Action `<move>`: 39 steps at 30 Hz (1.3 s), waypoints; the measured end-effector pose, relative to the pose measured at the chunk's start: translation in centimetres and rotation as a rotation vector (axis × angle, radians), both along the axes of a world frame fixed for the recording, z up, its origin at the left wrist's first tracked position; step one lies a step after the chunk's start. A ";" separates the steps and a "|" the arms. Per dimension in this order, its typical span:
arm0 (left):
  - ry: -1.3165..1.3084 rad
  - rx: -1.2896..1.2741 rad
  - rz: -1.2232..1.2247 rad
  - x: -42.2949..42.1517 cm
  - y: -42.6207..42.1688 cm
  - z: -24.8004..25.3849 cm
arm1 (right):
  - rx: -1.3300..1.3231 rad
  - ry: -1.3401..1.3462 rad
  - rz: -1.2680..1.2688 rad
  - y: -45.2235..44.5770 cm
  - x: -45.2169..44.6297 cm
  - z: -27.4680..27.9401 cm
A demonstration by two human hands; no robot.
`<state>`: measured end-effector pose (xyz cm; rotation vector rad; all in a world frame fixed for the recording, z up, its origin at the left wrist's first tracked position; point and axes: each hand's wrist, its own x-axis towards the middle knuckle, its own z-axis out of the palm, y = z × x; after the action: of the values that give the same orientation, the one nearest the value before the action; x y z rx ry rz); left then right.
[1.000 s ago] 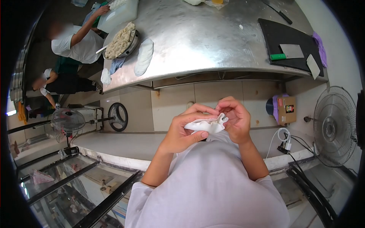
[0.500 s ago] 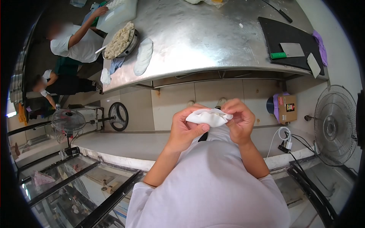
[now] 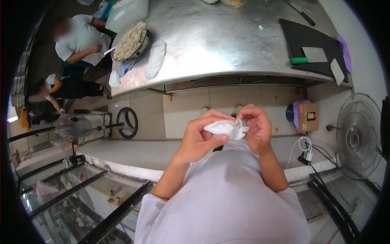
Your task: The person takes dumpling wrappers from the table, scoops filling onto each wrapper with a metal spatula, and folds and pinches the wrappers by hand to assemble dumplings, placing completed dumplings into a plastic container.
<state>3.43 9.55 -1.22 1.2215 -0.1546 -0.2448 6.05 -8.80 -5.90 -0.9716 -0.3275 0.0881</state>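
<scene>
A white folded dough wrapper (image 3: 227,129) is held between both hands in front of my chest. My left hand (image 3: 200,136) cups it from the left, with the thumb along its lower edge. At its right end, the fingers of my right hand (image 3: 256,128) pinch the ruffled edge. Beyond, on the steel table (image 3: 211,40), a metal bowl of pale filling (image 3: 131,40) has a white handle sticking out. A row of overlapping round wrappers (image 3: 155,59) lies beside the bowl.
On the right of the table a black board (image 3: 290,38) bears a green-handled cleaver (image 3: 315,54) and a white scraper (image 3: 336,71). A fan (image 3: 357,136) and a cardboard box (image 3: 307,117) stand at right. Two people (image 3: 83,38) are at the left, near a plastic tub (image 3: 128,16).
The wrapper has turned slightly and shifted a little right, its right end more gathered. The nearer person at the left has drawn one arm back from the tub toward the body.
</scene>
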 end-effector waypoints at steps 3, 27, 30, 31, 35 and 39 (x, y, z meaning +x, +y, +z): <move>0.038 0.023 -0.044 0.0 0.4 0.3 | -0.132 -0.088 0.051 -0.9 0.6 -0.2; 0.015 -0.064 0.139 -0.3 -0.5 -1.1 | -0.044 -0.049 -0.034 -0.5 -0.1 -1.2; 0.001 -0.058 0.111 -0.2 -0.5 -1.2 | -0.039 -0.059 -0.027 -0.5 0.0 -1.2; -0.024 -0.046 0.088 -0.1 -0.5 -1.3 | -0.031 -0.055 -0.023 -0.5 0.0 -1.2; -0.011 -0.036 0.015 0.0 0.0 -1.4 | 0.012 0.076 -0.008 -0.6 0.0 0.0; 0.082 -0.035 -0.057 0.2 0.3 -0.5 | -0.151 0.002 0.098 -1.8 0.5 -0.4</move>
<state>3.61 9.83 -1.67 1.1717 -0.1220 -0.3402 6.56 -10.59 -6.34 -1.1044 -0.3700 0.2051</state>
